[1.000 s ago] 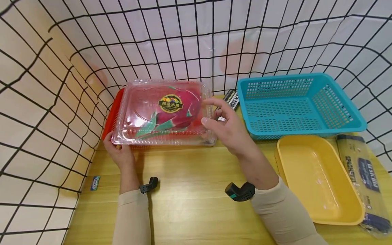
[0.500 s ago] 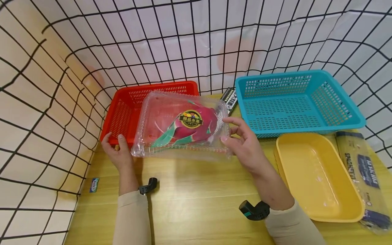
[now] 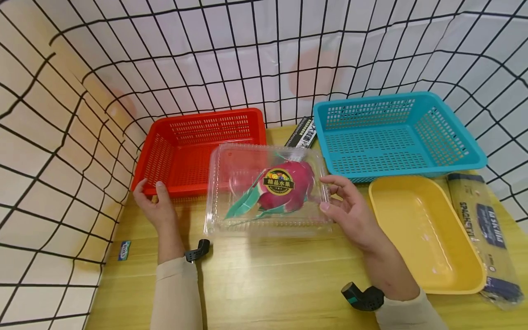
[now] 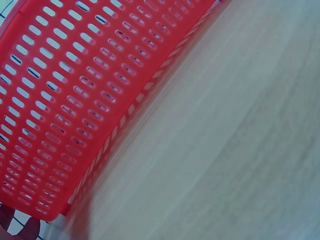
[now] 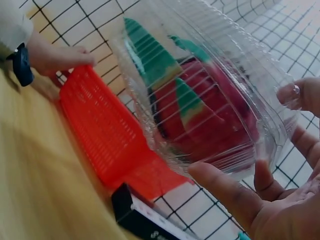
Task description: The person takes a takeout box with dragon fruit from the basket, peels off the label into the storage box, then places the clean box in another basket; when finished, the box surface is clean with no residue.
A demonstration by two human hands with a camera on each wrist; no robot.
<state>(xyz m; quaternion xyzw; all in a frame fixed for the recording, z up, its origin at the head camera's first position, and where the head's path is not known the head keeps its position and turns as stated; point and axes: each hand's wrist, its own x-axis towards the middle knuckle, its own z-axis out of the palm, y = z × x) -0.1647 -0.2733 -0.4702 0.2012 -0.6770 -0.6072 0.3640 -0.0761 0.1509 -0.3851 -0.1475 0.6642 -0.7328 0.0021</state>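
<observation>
My right hand [image 3: 354,215] holds a clear plastic fruit box [image 3: 239,183] by its right end, thumb on one side and fingers on the other. Inside the box lies a pink dragon fruit [image 3: 303,178] with green leaf tips. A round black and gold label [image 3: 278,182] is on the lid. The box is raised over the table, just in front of the red basket [image 3: 144,167] and partly covering it in the head view. My left hand [image 3: 158,208] grips the near left corner of that basket; in the left wrist view only its fingertips [image 4: 30,227] show.
At the back right stands a blue basket [image 3: 371,174], with a yellow tub [image 3: 425,238] in front. A spaghetti pack [image 3: 486,229] lies right of the tub. Between the baskets is a black-and-white box [image 3: 303,133]. A small packet [image 3: 124,250] lies at left. Black wire mesh [image 3: 278,59] encloses the table.
My right hand has moved the fruit box rightward and toward me, from above the red basket to in front of it. My left hand has let go of the box's side and stays at the basket's corner.
</observation>
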